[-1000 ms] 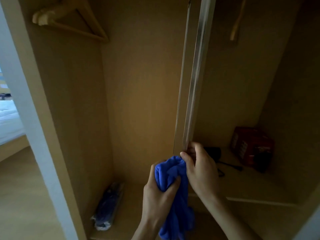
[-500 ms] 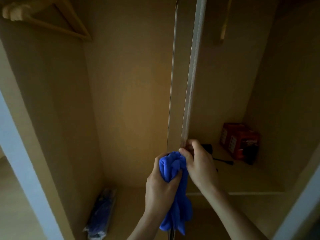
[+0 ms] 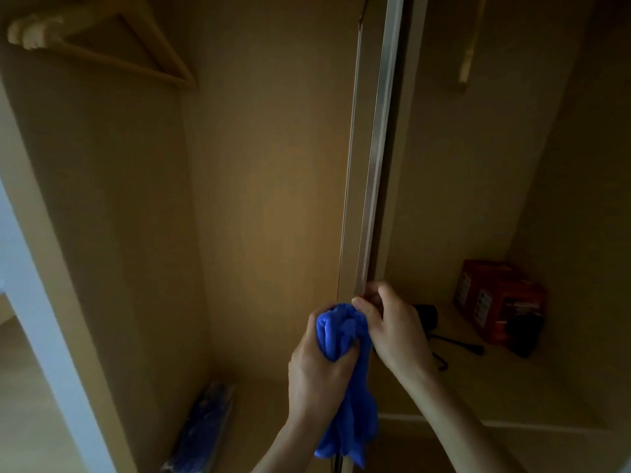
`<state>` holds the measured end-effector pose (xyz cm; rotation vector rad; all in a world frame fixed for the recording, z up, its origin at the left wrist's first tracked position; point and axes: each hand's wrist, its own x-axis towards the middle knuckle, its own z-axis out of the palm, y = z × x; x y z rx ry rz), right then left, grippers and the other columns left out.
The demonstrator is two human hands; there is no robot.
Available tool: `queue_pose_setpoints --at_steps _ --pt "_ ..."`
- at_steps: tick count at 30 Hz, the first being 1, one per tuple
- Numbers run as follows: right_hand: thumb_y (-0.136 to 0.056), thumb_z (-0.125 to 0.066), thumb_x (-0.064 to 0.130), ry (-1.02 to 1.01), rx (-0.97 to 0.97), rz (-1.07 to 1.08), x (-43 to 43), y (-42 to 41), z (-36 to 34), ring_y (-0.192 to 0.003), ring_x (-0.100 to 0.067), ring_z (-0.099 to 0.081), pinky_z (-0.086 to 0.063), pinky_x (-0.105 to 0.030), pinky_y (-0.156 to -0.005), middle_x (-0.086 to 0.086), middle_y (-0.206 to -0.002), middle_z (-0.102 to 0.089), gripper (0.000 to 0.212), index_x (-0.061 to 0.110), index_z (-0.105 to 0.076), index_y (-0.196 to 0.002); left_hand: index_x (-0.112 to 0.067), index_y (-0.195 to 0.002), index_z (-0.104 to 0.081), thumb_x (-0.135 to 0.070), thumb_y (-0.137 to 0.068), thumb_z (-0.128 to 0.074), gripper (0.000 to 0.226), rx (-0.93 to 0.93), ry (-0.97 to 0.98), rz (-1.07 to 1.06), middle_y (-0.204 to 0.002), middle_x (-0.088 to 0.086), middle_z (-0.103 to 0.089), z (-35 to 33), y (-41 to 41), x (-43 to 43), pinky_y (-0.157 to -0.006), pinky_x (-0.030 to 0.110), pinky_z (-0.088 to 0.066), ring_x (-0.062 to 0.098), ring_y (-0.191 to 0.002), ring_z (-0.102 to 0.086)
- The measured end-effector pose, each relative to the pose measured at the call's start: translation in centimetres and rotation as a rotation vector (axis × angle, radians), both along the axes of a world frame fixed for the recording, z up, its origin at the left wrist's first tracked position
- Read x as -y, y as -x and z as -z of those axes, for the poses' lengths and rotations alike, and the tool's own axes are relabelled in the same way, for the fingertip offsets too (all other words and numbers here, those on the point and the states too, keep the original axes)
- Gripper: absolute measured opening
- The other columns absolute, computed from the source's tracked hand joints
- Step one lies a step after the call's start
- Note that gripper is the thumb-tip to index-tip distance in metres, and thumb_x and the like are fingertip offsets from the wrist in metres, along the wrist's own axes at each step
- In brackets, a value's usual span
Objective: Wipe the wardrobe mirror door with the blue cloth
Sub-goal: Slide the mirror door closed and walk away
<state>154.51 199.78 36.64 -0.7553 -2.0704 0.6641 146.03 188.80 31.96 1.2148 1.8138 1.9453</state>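
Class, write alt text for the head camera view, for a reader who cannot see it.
A left hand grips a bunched blue cloth beside the metal edge of a wardrobe door, which the right hand holds. In the dim wardrobe, a wooden hanger hangs upper left and a red box sits on a shelf at right.

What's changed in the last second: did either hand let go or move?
No real move: only the head camera crept closer. The left hand still grips the bunched blue cloth, the right hand still holds the door edge. Nothing was let go; the red box sits where it was.
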Motion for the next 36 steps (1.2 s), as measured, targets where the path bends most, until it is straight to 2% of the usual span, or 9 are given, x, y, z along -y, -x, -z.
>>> queue_pose_setpoints --at_steps 2,4,9,13,17,22,28,31,36 --pt "-0.094 -0.054 0.046 -0.005 0.0 -0.016 -0.7 0.2 0.1 -0.082 0.006 -0.063 -0.054 -0.016 -0.066 0.017 -0.087 -0.064 0.006 0.046 -0.049 -0.095 -0.058 -0.117 -0.051 -0.022 -0.088 -0.075 0.051 -0.007 0.002 -0.025 -0.102 -0.024 -0.071 0.2 0.2 -0.7 -0.072 0.02 -0.059 0.003 -0.087 -0.072" --pt "-0.093 -0.054 0.046 -0.001 -0.008 -0.037 -1.4 0.4 0.1 -0.081 0.008 -0.063 -0.053 -0.014 -0.064 0.018 -0.086 -0.064 0.007 0.048 -0.047 -0.092 -0.058 -0.117 -0.052 -0.023 -0.087 -0.075 0.052 -0.002 0.002 -0.037 -0.103 -0.024 -0.071 0.2 0.4 -1.3 -0.072 0.018 -0.058 0.002 -0.087 -0.072" --pt "-0.093 -0.052 0.047 -0.056 -0.028 -0.043 -2.6 1.4 0.5 -0.084 0.004 -0.062 -0.054 -0.018 -0.069 0.019 -0.088 -0.061 0.009 0.042 -0.048 -0.099 -0.056 -0.119 -0.052 -0.031 -0.085 -0.073 0.047 0.01 -0.005 -0.032 -0.105 -0.018 -0.071 0.1 1.0 -2.3 -0.074 0.031 -0.063 0.009 -0.088 -0.073" --pt "-0.093 -0.051 0.051 -0.119 -0.038 0.007 -3.3 2.2 1.1 -0.084 0.009 -0.055 -0.046 -0.012 -0.062 0.022 -0.091 -0.055 0.014 0.041 -0.048 -0.101 -0.059 -0.118 -0.053 -0.042 -0.081 -0.07 0.045 0.04 -0.023 -0.032 -0.104 -0.015 -0.072 0.0 1.3 -3.2 -0.071 0.029 -0.063 0.012 -0.087 -0.074" --pt "-0.089 -0.054 0.052 -0.094 -0.09 0.035 -4.3 2.9 1.0 -0.075 0.004 -0.058 -0.051 -0.018 -0.056 0.016 -0.083 -0.057 0.02 0.034 -0.049 -0.095 -0.056 -0.123 -0.052 -0.027 -0.088 -0.073 0.05 0.046 -0.005 -0.04 -0.107 -0.018 -0.071 0.1 2.0 -4.4 -0.072 0.025 -0.062 0.01 -0.089 -0.074" --pt "-0.088 -0.055 0.054 -0.093 -0.063 0.07 -5.2 3.5 0.9 -0.062 0.0 -0.06 -0.05 -0.019 -0.048 0.012 -0.072 -0.058 0.027 0.027 -0.049 -0.09 -0.055 -0.125 -0.05 -0.028 -0.09 -0.072 0.05 0.025 0.005 -0.026 -0.109 -0.021 -0.069 -0.1 2.8 -5.3 -0.073 0.027 -0.062 0.009 -0.09 -0.073" --pt "-0.084 -0.034 0.069 -0.159 0.052 0.197 -5.5 3.8 0.7 -0.049 -0.004 -0.056 -0.05 -0.025 -0.043 0.007 -0.059 -0.057 0.051 0.024 -0.057 -0.079 -0.055 -0.124 -0.049 -0.024 -0.091 -0.073 0.052 0.026 0.002 -0.001 -0.107 -0.024 -0.069 -0.1 3.9 -6.2 -0.071 0.02 -0.059 0.005 -0.089 -0.072" --pt "-0.084 -0.033 0.07 -0.175 0.058 0.226 -5.6 3.9 0.8 -0.044 -0.004 -0.055 -0.048 -0.025 -0.04 0.007 -0.054 -0.056 0.052 0.027 -0.057 -0.073 -0.059 -0.123 -0.048 -0.025 -0.09 -0.073 0.053 0.015 0.002 0.012 -0.106 -0.024 -0.07 0.0 4.2 -6.4 -0.072 0.021 -0.06 0.005 -0.088 -0.072" --pt "-0.088 -0.032 0.067 -0.146 0.042 0.225 -5.1 3.9 1.1 -0.048 -0.003 -0.056 -0.046 -0.022 -0.043 0.008 -0.057 -0.057 0.048 0.028 -0.054 -0.073 -0.065 -0.115 -0.048 -0.023 -0.091 -0.072 0.054 0.006 -0.008 0.051 -0.102 -0.021 -0.071 -0.2 4.4 -6.4 -0.072 0.021 -0.059 0.008 -0.085 -0.072"
